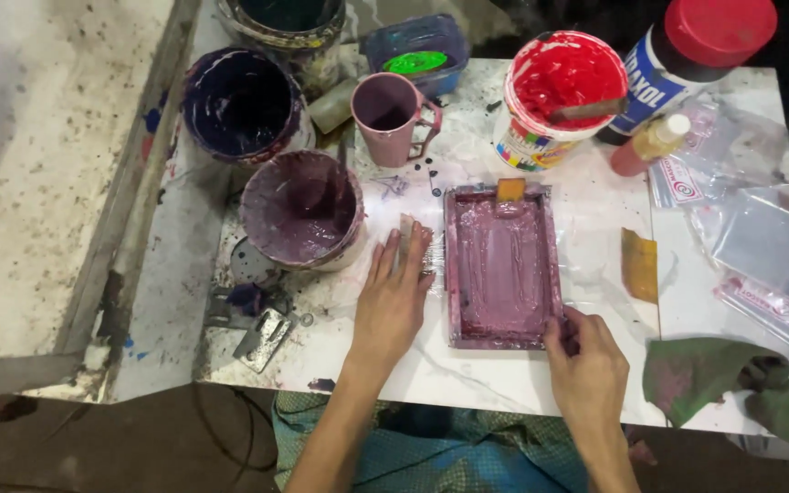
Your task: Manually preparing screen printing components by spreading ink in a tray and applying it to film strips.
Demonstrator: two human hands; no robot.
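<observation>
1. While the left hand (394,292) lies flat and released on the white tabletop (468,374), its fingertips touch a sheet of clear plastic film (417,251) just beside the left edge of the frame.
2. One rectangular frame (502,267) lies in the middle of the tabletop, covered with mauve paint; one small orange scraper (510,190) rests at its far end.
3. The right hand (586,365) grips the near right corner of the frame, thumb on its edge.
4. Three paint buckets stand to the left: one mauve bucket (301,210) nearest the left hand, one dark purple bucket (242,105) behind it, one dark green bucket (289,18) at the far edge.
5. One red paint tub (563,96) stands behind the frame, with a stick lying across it.
6. One pink mug (390,114) stands between the buckets and the red tub; one blue box (417,55) with green paint is behind it.
7. Two bottles stand at the far right: one big with a red cap (696,50), one small (648,144).
8. One green rag (728,379) lies near the right hand.
9. Several clear bags (751,237) lie at the right; I cannot count them exactly.
</observation>
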